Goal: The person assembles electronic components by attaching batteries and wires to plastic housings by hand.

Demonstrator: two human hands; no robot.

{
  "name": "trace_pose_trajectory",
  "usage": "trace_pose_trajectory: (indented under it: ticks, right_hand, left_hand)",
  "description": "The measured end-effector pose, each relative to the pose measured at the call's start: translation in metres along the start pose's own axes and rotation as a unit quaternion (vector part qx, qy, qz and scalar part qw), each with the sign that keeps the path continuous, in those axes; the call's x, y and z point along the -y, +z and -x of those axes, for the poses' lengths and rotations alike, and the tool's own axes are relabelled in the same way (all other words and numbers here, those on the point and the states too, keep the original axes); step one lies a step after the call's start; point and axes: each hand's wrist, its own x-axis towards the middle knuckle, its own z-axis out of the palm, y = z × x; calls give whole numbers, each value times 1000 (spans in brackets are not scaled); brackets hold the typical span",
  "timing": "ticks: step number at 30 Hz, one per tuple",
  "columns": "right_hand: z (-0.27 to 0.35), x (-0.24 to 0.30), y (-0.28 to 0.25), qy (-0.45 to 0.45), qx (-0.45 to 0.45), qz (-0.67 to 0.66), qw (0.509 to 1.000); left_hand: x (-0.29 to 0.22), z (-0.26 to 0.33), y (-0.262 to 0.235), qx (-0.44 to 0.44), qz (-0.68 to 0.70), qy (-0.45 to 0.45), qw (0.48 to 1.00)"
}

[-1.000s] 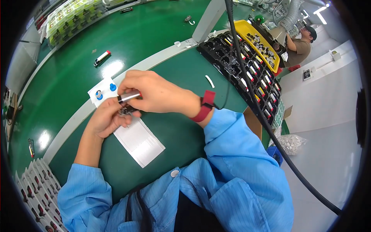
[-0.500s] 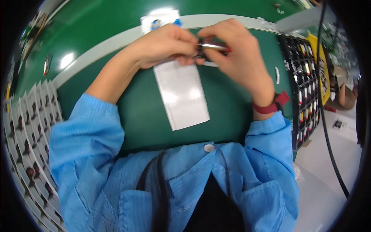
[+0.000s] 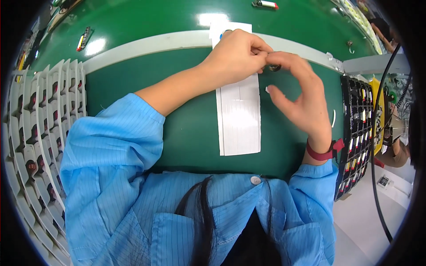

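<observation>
My left hand (image 3: 235,56) reaches over the top of a long white sheet (image 3: 239,122), its thumb and fingers pinched together. A small dark part with a shiny round end (image 3: 274,68) shows just beyond those fingertips; most of it is hidden. My right hand (image 3: 306,95) is beside it, index finger bent across to the left fingertips and thumb spread well away. A small white spot is on that thumb's tip; whether it is nail or a scrap, I cannot tell. Behind my left hand, a white piece with a blue spot (image 3: 221,36) lies partly covered.
A black tray (image 3: 341,177) of several small white and yellow parts stands at the right, a white slatted rack (image 3: 53,84) with dark parts at the left. A thin white strip (image 3: 333,118) lies near the tray. A black cable (image 3: 373,177) hangs at the right. Small parts lie beyond the pale ledge (image 3: 146,52).
The silver and dark cylinder with a red end, earlier between both hands, is now mostly out of sight. My right thumb has opened away. The view has shifted, so the scene sits further right.
</observation>
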Motion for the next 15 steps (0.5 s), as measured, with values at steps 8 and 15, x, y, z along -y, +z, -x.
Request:
trace_pose_trajectory:
  ticks: [8,15]
  right_hand:
    - [7,-15,7,150,118,-188,963]
    - [9,7,57,-33,72,75,994]
  left_hand:
    - [5,-21,-23,19,200,-26,979]
    - [9,-20,-20,0,246,-25,969]
